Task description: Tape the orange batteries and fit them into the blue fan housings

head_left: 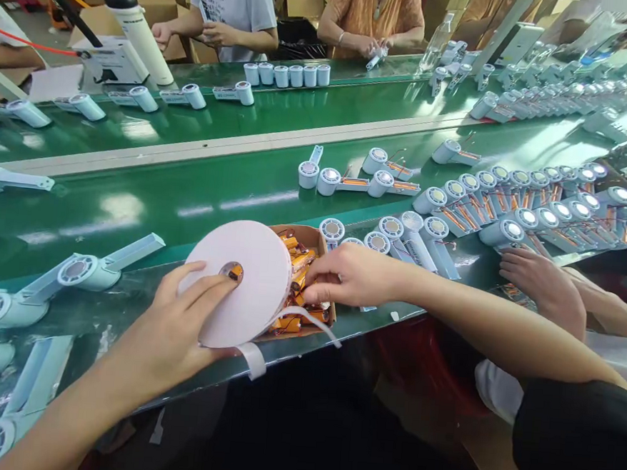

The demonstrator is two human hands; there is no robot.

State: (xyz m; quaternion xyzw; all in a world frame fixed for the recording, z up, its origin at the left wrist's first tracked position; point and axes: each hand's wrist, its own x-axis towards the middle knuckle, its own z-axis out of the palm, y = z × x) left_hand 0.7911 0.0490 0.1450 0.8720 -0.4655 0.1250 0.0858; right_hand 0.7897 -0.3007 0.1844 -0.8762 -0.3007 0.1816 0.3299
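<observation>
My left hand (179, 319) grips a large flat roll of white tape (260, 274), with fingertips in its centre hole. A loose tape end (254, 360) hangs off its lower edge, and another strip curls to the right. Behind the roll, partly covered by it, is a small cardboard box (313, 236) of orange-wrapped batteries (288, 324) with thin wires. My right hand (351, 273) reaches into this box from the right, thumb and fingers curled together among the batteries. What lies between those fingertips is hidden. Just beyond it stand several pale blue handheld fan bodies (390, 228).
A green conveyor belt (190, 162) runs across, carrying more fan bodies (381, 182). Rows of fan bodies with orange batteries (470, 210) fill the right. More fan parts (78, 270) lie left. A co-worker's hand (540, 287) works at right; other people (232, 14) sit opposite.
</observation>
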